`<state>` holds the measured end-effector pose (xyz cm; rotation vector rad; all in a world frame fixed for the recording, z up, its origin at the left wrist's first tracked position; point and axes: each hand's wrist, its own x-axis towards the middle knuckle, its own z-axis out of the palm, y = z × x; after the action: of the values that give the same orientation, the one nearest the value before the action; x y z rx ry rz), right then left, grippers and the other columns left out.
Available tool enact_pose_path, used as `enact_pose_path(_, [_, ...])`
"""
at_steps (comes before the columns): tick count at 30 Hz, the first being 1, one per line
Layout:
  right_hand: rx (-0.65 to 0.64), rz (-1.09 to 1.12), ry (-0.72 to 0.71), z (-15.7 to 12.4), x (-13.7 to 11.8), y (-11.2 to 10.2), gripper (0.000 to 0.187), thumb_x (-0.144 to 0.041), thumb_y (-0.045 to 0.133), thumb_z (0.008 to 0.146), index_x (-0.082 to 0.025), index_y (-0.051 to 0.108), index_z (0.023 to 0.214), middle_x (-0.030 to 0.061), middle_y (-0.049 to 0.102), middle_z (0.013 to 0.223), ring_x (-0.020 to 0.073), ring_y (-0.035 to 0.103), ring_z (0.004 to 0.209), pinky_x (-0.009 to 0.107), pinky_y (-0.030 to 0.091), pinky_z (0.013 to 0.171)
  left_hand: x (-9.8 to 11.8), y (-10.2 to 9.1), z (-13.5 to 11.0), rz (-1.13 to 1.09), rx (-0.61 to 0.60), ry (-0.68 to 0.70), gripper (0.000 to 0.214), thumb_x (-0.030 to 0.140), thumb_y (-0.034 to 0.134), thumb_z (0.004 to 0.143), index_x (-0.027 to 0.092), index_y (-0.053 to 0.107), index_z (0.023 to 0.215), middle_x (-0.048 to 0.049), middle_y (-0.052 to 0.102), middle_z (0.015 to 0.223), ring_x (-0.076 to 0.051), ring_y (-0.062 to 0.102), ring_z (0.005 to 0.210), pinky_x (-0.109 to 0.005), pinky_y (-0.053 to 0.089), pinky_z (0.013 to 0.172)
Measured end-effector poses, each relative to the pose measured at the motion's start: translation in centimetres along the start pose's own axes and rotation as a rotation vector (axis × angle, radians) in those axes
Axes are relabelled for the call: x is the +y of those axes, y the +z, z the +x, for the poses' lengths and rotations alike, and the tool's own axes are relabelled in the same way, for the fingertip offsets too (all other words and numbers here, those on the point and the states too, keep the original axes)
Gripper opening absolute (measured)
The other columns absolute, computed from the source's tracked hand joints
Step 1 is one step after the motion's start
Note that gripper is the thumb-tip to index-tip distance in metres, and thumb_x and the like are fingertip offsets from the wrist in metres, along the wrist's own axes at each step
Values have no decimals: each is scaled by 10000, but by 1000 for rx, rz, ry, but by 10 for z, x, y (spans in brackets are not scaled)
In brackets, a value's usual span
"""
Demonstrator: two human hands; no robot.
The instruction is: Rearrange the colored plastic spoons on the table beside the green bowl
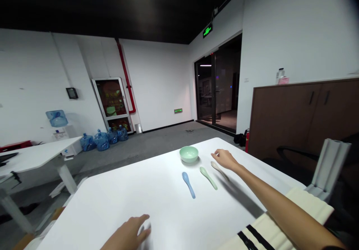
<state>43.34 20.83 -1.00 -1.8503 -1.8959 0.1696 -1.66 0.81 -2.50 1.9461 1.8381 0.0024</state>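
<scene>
Left hand [127, 233] is spreading over the near part of a white table [112, 209], fingers open, grasping nothing. Right hand [224, 159] is reaching forward, fingers loosely released and empty. A beige spoon [219, 170] is lying just below the fingertips, a pale green spoon [208, 178] and blue spoon [188, 184] beside it, a pale green bowl [189, 154] standing beyond.

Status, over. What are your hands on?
Right hand open, empty, by cream spoon. Left hand open on white table. Green spoon, blue spoon, green bowl nearby.
</scene>
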Motion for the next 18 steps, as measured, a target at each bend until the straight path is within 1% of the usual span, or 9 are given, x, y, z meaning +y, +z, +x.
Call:
enact_pose_path(1, [-4, -7, 42, 0, 8, 3, 488, -532, 421, 887, -144, 684, 1025, 142, 707, 1031, 248, 633, 975, 282, 410, 778, 0, 0, 0, 2, 0, 3, 599, 573, 446, 837, 294, 499, 1364, -68, 593, 1318, -268, 547, 1194, -385, 387, 1024])
enact_pose_path(4, [-41, -55, 102, -3, 28, 11, 468, -518, 435, 878, -140, 692, 978, 162, 702, 1017, 263, 636, 971, 296, 411, 762, 1, 2, 1, 7, 6, 1, 604, 578, 439, 838, 290, 497, 1366, -70, 595, 1314, -266, 551, 1187, -383, 391, 1016])
enact_pose_path(7, [-137, -122, 137, -7, 39, 15, 462, -528, 448, 864, -144, 699, 923, 171, 698, 993, 275, 646, 928, 314, 415, 718, 3, 2, 2, 14, 8, -5, 608, 579, 433, 838, 284, 497, 1366, -69, 600, 1306, -266, 552, 1186, -378, 390, 1015])
enact_pose_path(11, [-241, -193, 154, -9, 47, 21, 473, -568, 536, 799, -141, 688, 934, 176, 681, 1040, 287, 644, 923, 323, 423, 688, 3, 3, 2, -2, -7, -4, 613, 590, 447, 833, 289, 499, 1365, -67, 593, 1318, -273, 542, 1199, -381, 386, 1024])
enact_pose_path(18, [-331, -239, 147, -12, 48, 34, 502, -585, 618, 730, -139, 682, 952, 167, 679, 1056, 286, 658, 916, 321, 436, 679, -2, 4, 3, 11, -10, -3, 595, 568, 445, 844, 295, 490, 1371, -64, 581, 1333, -267, 532, 1210, -385, 366, 1046])
